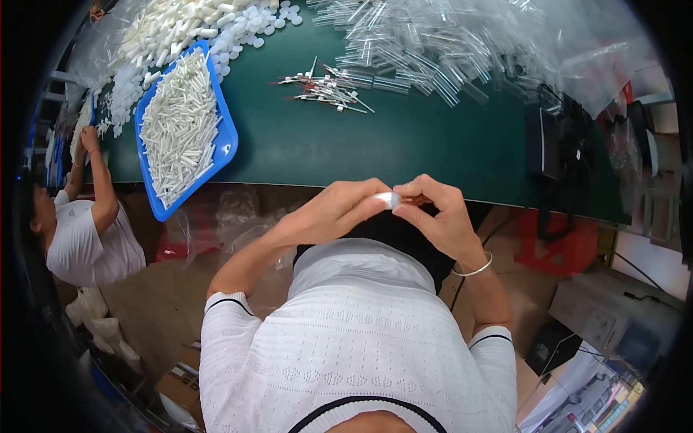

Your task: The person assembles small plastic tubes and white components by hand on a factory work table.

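Just off the near edge of the green table, both my hands meet over a small white cylindrical piece (386, 199). My left hand (336, 211) is closed round it, thumb and fingers along its sides. At the piece's right end, the thumb and forefinger of my right hand (439, 214) pinch together, and a bracelet circles that wrist. Beyond my hands lies a loose pile of thin parts with white tags and red ends (328, 90). To the left, a blue tray (228, 137) holds a heap of short white sticks (178, 126).
Clear tubes (426, 65) and plastic bags (570, 43) cover the far right. White cylinders (170, 29) and translucent discs (253, 25) lie far left. A black device (541, 144) stands on the right. A co-worker (90, 231) sits at the left, hands at another tray.
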`<action>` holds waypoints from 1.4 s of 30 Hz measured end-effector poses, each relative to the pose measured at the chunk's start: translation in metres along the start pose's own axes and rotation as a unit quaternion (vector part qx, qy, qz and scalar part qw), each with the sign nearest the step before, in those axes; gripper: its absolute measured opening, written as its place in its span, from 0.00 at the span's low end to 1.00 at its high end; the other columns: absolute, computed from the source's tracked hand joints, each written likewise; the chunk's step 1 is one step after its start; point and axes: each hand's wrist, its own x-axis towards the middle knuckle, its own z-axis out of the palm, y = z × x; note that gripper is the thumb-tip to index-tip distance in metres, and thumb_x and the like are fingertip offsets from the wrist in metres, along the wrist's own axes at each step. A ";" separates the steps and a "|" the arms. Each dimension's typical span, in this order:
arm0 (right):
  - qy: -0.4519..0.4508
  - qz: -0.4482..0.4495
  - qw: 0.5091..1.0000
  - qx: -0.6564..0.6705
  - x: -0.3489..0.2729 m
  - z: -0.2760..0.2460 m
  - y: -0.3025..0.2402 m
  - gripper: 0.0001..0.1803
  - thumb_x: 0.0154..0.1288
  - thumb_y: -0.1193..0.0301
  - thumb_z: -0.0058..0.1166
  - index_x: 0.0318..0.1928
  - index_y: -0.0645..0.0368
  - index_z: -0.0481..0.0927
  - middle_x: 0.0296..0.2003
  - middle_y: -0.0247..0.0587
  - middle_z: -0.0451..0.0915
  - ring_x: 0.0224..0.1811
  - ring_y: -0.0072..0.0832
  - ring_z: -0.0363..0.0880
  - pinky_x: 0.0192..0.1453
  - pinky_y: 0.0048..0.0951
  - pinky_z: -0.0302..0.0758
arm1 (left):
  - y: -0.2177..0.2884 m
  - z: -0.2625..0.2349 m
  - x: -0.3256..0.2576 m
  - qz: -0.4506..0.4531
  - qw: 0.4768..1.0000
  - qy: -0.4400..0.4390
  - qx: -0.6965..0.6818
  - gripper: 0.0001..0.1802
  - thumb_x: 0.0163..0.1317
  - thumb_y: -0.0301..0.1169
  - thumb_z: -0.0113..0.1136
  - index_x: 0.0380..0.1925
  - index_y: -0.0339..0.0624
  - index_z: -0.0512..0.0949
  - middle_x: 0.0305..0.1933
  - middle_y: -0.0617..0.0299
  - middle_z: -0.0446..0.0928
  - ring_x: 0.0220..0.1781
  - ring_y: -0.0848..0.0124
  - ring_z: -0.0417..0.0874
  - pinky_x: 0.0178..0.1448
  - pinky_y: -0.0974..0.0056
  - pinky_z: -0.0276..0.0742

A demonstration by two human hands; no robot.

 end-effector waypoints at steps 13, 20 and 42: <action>-0.061 0.129 0.989 0.027 -0.029 0.013 0.007 0.06 0.65 0.77 0.58 0.39 0.67 0.76 0.31 0.36 0.79 0.27 0.15 0.75 0.29 0.17 0.74 | -0.010 0.041 -0.026 -0.089 0.994 0.032 0.052 0.10 0.72 0.32 0.50 0.38 0.36 0.76 0.29 0.59 0.76 0.32 0.71 0.77 0.38 0.66 0.70; 0.169 0.222 0.903 0.327 -0.090 0.064 0.055 0.14 0.76 0.64 0.45 0.49 0.63 0.71 0.43 0.42 0.77 0.47 0.26 0.77 0.51 0.31 0.78 | -0.051 0.067 0.009 -0.149 0.953 0.008 -0.263 0.14 0.67 0.39 0.59 0.37 0.37 0.77 0.32 0.64 0.77 0.34 0.78 0.74 0.41 0.71 0.69; 0.189 0.249 0.743 0.592 -0.057 0.053 0.041 0.21 0.78 0.51 0.31 0.35 0.54 0.66 0.19 0.25 0.59 0.17 0.13 0.51 0.19 0.16 0.51 | -0.048 0.086 0.041 -0.219 0.860 0.066 -0.456 0.15 0.71 0.35 0.52 0.49 0.34 0.77 0.49 0.56 0.80 0.48 0.69 0.80 0.56 0.63 0.77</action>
